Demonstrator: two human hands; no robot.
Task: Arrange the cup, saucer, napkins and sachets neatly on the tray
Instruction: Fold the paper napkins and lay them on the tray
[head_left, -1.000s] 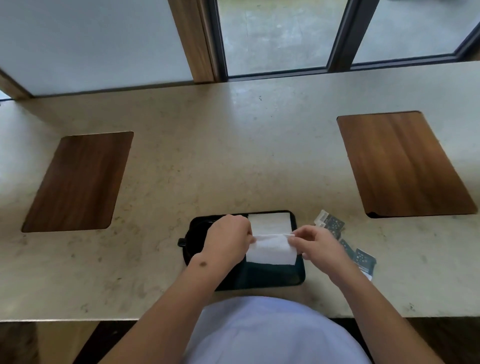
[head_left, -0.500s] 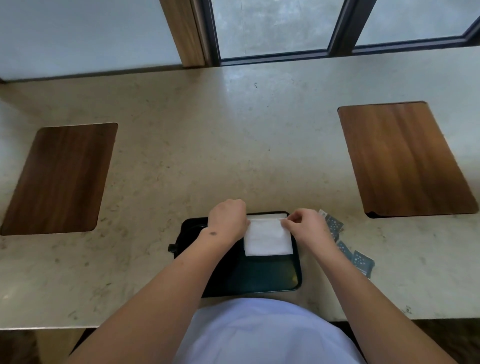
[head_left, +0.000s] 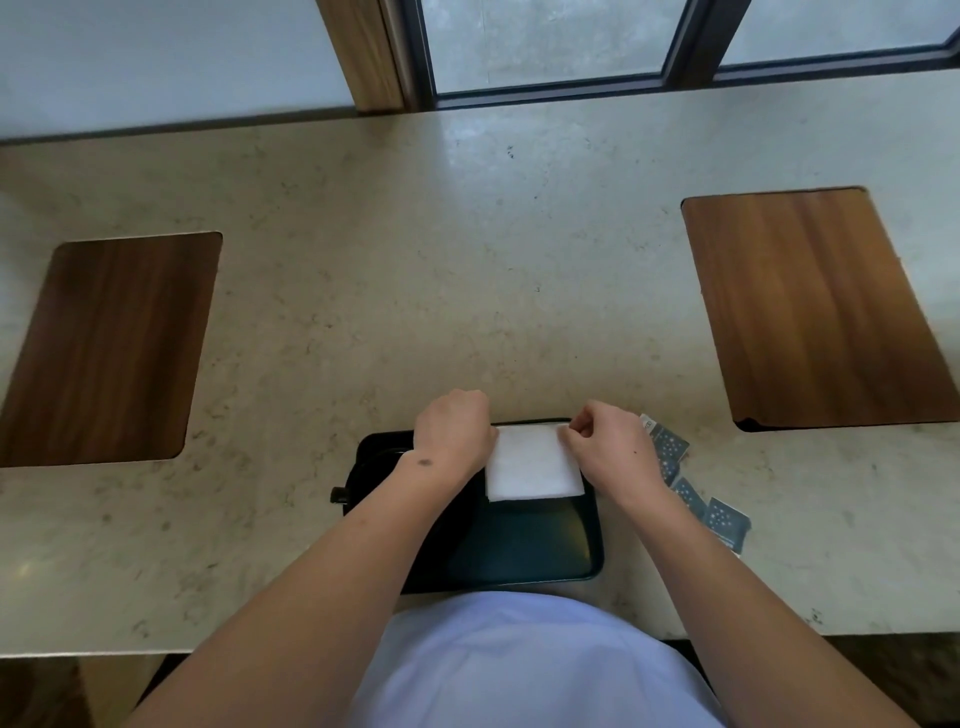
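A dark tray lies on the counter close to my body. A folded white napkin lies flat on the tray's far right part. My left hand has curled fingers at the napkin's far left corner and my right hand pinches its far right corner. Several dark blue sachets with white dots lie on the counter just right of the tray, partly behind my right wrist. My left forearm hides the tray's left part. No cup or saucer is plainly visible.
The pale stone counter has two inset wooden panels, one at the left and one at the right. A window frame runs along the far edge. A small dark tab sticks out at the tray's left side.
Both hands carried the napkin's near fold away from me and laid it flat, so the napkin now lies folded at the tray's far right. The hands ended at its far corners.
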